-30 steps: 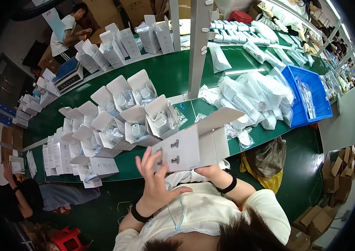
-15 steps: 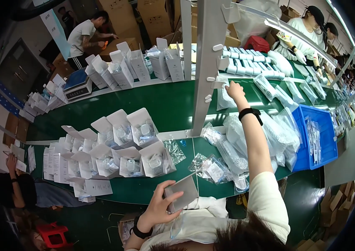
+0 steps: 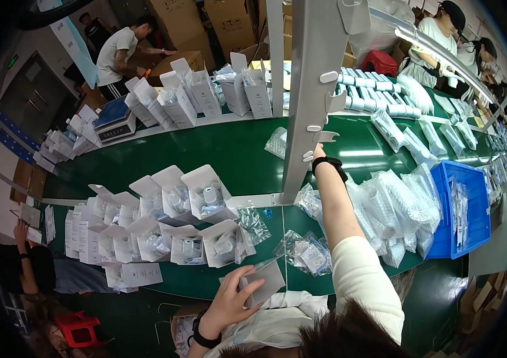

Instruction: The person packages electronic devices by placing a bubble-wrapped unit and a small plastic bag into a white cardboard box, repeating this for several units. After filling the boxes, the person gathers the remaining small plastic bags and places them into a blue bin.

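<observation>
My left hand (image 3: 229, 305) holds a small pale grey rectangular box (image 3: 266, 283) at the table's front edge, thumb and fingers around its sides. My right arm reaches far forward across the table. The right hand (image 3: 319, 151) is mostly behind the grey metal post (image 3: 302, 101), so its fingers are hidden. Just left of that post, a bubble-wrapped package (image 3: 276, 143) lies on the green surface; whether my hand touches it I cannot tell. Open white boxes (image 3: 220, 244) with bagged parts stand in rows left of centre. Clear bags of parts (image 3: 310, 253) lie near my right arm.
Bubble-wrapped packages (image 3: 399, 203) are heaped right of my arm, beside a blue bin (image 3: 485, 221) holding bagged items. More white boxes (image 3: 205, 95) and a scale (image 3: 115, 119) line the far edge. Co-workers stand at the back left, back right and far left.
My right hand has moved left, going behind the post. The bubble-wrapped package has shifted from the post's right side to its left. My left hand still holds the grey box.
</observation>
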`<act>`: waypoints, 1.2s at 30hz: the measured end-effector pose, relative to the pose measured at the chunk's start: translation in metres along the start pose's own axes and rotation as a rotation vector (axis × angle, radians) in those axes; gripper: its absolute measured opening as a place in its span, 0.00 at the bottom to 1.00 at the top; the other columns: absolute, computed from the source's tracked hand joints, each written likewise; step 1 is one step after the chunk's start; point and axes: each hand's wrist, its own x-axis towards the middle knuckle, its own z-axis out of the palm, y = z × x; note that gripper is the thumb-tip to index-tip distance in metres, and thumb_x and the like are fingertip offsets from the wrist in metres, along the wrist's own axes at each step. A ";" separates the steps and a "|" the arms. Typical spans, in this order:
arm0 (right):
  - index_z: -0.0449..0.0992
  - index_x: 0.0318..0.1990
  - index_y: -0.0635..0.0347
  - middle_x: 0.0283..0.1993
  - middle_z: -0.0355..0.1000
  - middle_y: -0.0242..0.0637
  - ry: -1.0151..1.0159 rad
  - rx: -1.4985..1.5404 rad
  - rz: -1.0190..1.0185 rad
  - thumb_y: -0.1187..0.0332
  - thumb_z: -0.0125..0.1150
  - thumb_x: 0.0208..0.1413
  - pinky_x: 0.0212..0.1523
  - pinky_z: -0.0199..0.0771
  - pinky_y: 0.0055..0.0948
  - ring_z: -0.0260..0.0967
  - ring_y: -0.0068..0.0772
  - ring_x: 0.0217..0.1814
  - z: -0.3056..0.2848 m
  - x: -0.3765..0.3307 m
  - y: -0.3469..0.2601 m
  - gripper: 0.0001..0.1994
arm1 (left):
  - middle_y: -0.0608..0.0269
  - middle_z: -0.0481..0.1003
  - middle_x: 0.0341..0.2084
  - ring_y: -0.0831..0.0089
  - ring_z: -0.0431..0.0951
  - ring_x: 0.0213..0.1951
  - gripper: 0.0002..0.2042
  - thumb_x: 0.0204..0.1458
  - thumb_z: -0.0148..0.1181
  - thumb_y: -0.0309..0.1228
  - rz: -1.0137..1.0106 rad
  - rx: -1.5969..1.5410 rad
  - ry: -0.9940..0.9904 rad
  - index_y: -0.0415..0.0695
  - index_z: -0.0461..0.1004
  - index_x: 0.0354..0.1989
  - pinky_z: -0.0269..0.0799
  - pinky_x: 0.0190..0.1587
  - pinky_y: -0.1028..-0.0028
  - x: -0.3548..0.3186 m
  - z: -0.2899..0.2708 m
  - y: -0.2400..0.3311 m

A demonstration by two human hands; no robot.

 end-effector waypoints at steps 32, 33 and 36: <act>0.63 0.51 0.52 0.53 0.57 0.42 0.545 0.777 -0.509 0.68 0.66 0.38 0.55 0.55 0.47 0.52 0.50 0.58 -0.051 -0.399 -0.152 0.29 | 0.45 0.51 0.52 0.58 0.59 0.52 0.38 0.28 0.70 0.22 -0.086 -0.341 0.509 0.46 0.45 0.42 0.57 0.52 0.64 -0.027 0.090 -0.057; 0.66 0.50 0.51 0.55 0.56 0.43 0.518 0.735 -0.580 0.68 0.66 0.39 0.56 0.53 0.48 0.51 0.49 0.59 -0.047 -0.403 -0.147 0.26 | 0.44 0.51 0.52 0.57 0.60 0.52 0.38 0.28 0.71 0.23 0.014 -0.349 0.523 0.46 0.45 0.42 0.58 0.52 0.64 -0.028 0.086 -0.063; 0.70 0.47 0.48 0.57 0.54 0.45 0.461 0.646 -0.722 0.67 0.64 0.41 0.57 0.50 0.50 0.50 0.49 0.60 -0.041 -0.407 -0.133 0.21 | 0.42 0.52 0.50 0.54 0.61 0.51 0.38 0.28 0.72 0.24 0.213 -0.362 0.551 0.46 0.45 0.42 0.60 0.50 0.62 -0.027 0.075 -0.076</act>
